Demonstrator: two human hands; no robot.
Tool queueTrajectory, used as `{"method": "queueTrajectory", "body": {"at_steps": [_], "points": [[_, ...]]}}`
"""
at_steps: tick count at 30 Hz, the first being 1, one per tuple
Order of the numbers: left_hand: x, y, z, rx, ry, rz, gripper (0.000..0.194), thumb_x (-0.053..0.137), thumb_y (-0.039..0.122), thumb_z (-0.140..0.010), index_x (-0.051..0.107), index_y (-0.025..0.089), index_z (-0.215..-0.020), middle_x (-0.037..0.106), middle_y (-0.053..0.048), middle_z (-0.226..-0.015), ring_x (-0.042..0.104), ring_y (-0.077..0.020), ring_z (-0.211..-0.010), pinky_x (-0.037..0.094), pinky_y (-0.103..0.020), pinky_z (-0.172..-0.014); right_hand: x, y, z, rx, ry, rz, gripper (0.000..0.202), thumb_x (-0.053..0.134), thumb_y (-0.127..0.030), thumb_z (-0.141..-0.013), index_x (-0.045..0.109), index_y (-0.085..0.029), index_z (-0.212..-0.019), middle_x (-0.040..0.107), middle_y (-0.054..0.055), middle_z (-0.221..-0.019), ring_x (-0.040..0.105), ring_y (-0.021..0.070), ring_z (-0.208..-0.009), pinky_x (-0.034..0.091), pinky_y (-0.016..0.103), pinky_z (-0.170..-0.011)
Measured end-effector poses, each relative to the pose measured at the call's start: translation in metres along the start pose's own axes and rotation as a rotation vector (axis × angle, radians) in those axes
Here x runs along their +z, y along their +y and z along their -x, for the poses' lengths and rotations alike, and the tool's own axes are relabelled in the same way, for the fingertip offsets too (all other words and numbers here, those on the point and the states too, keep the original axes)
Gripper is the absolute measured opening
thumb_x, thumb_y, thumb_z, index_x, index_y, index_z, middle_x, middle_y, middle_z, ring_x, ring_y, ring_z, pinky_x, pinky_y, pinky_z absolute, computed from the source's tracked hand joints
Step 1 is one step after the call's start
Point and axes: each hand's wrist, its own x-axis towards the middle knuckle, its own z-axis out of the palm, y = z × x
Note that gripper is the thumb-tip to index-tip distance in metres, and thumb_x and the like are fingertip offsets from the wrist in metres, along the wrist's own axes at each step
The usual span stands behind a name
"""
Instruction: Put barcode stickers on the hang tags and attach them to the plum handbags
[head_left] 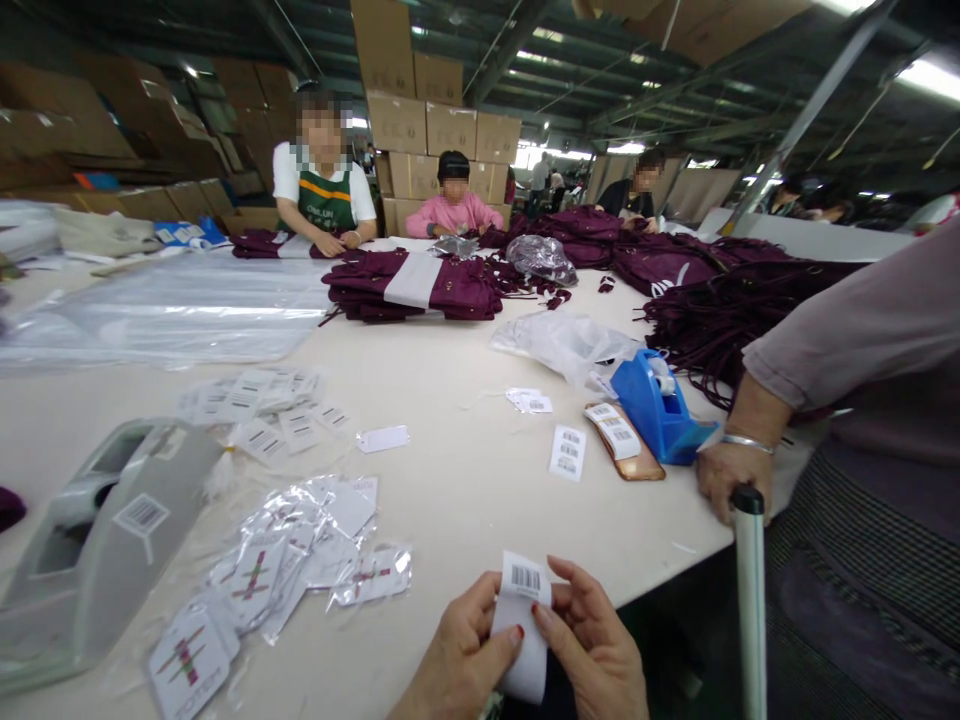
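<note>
At the table's near edge, a strip of white barcode labels [525, 625] is pinched between my two hands. My left hand [469, 640] grips its left side with thumb and fingers, and my right hand [589, 640] closes on its right side, index finger raised. One printed barcode shows at the top of the strip; the lower part curls down and is blank. On the table to the left lie printed hang tags in clear plastic [255, 575]. Beyond them spread several white barcode tags [259, 410]. A small barcode sheet [568, 452] lies ahead of my right hand.
A blue tape dispenser [660, 405] stands beside a phone [626, 445] with labels on it. A grey dispenser [112, 540] sits at left. Another person's hand [731, 475] is near a white pole [750, 600]. Maroon folded goods [416, 285] and several people are across the table.
</note>
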Motion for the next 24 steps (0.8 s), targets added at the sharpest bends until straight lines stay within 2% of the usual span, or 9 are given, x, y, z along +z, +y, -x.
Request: {"method": "queueTrajectory", "body": {"at_steps": [5, 8, 11, 17, 24], "points": [[-0.003, -0.006, -0.004, 0.013, 0.125, -0.066, 0.028, 0.065, 0.038, -0.069, 0.066, 0.012, -0.080, 0.062, -0.005, -0.073, 0.054, -0.0165, -0.069, 0.041, -0.024, -0.065, -0.002, 0.009, 0.003, -0.153, 0.047, 0.199, 0.032, 0.068, -0.041, -0.068, 0.065, -0.021, -0.094, 0.064, 0.003, -0.077, 0.059, 0.0157, -0.070, 0.049, 0.022, -0.063], [-0.001, -0.010, -0.005, 0.014, 0.164, -0.058, 0.028, 0.063, 0.037, -0.070, 0.067, 0.011, -0.081, 0.062, -0.004, -0.070, 0.053, -0.0159, -0.068, 0.040, -0.023, -0.063, -0.004, 0.010, 0.004, -0.200, 0.041, 0.275, 0.031, 0.067, -0.041, -0.068, 0.067, -0.020, -0.091, 0.064, 0.004, -0.077, 0.059, 0.0167, -0.069, 0.050, 0.024, -0.063], [0.000, -0.014, -0.003, 0.004, 0.150, -0.042, 0.031, 0.062, 0.037, -0.072, 0.067, 0.011, -0.087, 0.062, -0.004, -0.071, 0.052, -0.0143, -0.065, 0.038, -0.022, -0.059, -0.005, 0.006, 0.003, -0.191, 0.030, 0.269, 0.030, 0.067, -0.040, -0.068, 0.068, -0.020, -0.091, 0.067, 0.004, -0.081, 0.061, 0.0186, -0.075, 0.051, 0.025, -0.068], [0.000, -0.020, -0.002, -0.016, 0.128, 0.145, 0.039, 0.068, 0.040, -0.067, 0.065, 0.012, -0.094, 0.063, -0.005, -0.075, 0.053, -0.0149, -0.068, 0.038, -0.022, -0.062, -0.006, -0.005, 0.000, -0.159, -0.113, 0.315, 0.022, 0.064, -0.032, -0.072, 0.069, -0.021, -0.091, 0.068, 0.005, -0.087, 0.063, 0.0200, -0.082, 0.051, 0.027, -0.075], [0.001, -0.022, -0.005, -0.036, 0.168, 0.248, 0.040, 0.072, 0.040, -0.063, 0.065, 0.011, -0.091, 0.062, -0.004, -0.068, 0.051, -0.0115, -0.058, 0.036, -0.021, -0.056, -0.001, -0.006, 0.003, -0.094, -0.100, 0.244, 0.024, 0.064, -0.032, -0.072, 0.069, -0.022, -0.093, 0.069, 0.005, -0.089, 0.063, 0.0200, -0.084, 0.050, 0.027, -0.078]]}}
